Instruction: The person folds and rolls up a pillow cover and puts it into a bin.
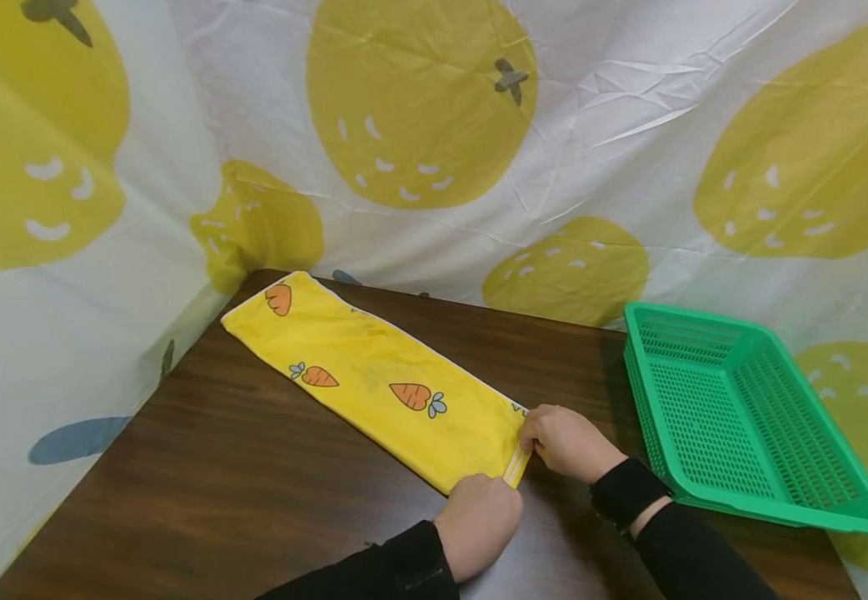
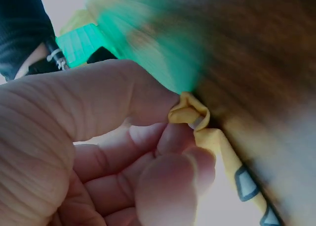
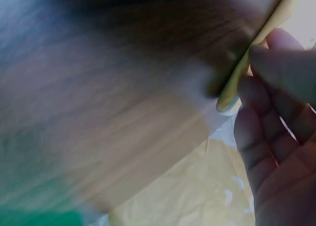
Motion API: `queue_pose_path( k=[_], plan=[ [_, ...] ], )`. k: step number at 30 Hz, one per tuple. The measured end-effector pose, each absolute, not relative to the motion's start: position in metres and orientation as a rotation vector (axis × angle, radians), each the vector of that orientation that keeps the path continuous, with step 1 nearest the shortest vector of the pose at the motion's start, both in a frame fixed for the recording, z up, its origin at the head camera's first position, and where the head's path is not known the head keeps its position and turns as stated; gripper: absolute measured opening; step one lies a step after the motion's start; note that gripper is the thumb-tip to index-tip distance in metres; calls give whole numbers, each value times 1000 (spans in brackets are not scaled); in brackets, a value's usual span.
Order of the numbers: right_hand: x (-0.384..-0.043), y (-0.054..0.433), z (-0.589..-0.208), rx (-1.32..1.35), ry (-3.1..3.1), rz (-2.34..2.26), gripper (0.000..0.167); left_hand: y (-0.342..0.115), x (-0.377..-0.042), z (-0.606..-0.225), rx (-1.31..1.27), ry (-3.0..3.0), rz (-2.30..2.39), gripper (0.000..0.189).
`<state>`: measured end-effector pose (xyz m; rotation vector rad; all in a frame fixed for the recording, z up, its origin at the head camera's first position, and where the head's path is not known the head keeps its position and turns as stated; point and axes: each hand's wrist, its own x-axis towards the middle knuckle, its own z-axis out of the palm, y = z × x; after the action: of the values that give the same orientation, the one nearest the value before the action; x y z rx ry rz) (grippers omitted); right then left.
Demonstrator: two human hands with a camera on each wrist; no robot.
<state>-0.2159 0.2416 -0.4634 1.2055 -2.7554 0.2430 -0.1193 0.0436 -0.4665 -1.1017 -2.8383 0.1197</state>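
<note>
Toward ten o'clock from left hand (image 1: 479, 525) and right hand (image 1: 571, 442), yellow cloth (image 1: 374, 375) runs lengthwise across table (image 1: 254, 475); both hands' fingers (image 2: 103, 159) closed, pinching its four-o'clock end.

Before me, the left sleeve (image 1: 374, 575) and right sleeve (image 1: 704, 557) are plain black; a broad black wristband (image 1: 626, 493), bearing a small pale fitting (image 2: 58, 58), sits beyond the right sleeve's end; left grip (image 1: 479, 525) and right grip (image 1: 575, 443) are bare.
</note>
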Motion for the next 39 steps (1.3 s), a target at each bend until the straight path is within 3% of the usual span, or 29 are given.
queue_pose_path(
  k=[4, 8, 13, 18, 27, 31, 39],
  plan=[
    [-212, 244, -460, 1236, -2794, 266, 24, 38, -125, -467, -1077, -2850, 34, 22],
    [-207, 242, -453, 1236, -2849, 210, 15, 28, -139, -467, -1040, -2996, -351, 25],
    [-199, 234, -450, 1249, -2836, 41, 27, 12, -152, -469, -934, -3156, -1054, 26],
    [-191, 224, -452, 1289, -2720, -167, 23, 3, -157, -468, -798, -3217, -1504, 18],
    [-189, 218, -453, 1329, -2510, -360, 17, 19, -159, -498, -902, -3167, -887, 37],
    [-192, 218, -457, 1325, -2513, -308, 18, 24, -146, -481, -839, -3194, -660, 27],
    [-200, 222, -465, 1262, -2526, -207, 23, 19, -138, -469, -823, -3184, -655, 32]
  ],
)
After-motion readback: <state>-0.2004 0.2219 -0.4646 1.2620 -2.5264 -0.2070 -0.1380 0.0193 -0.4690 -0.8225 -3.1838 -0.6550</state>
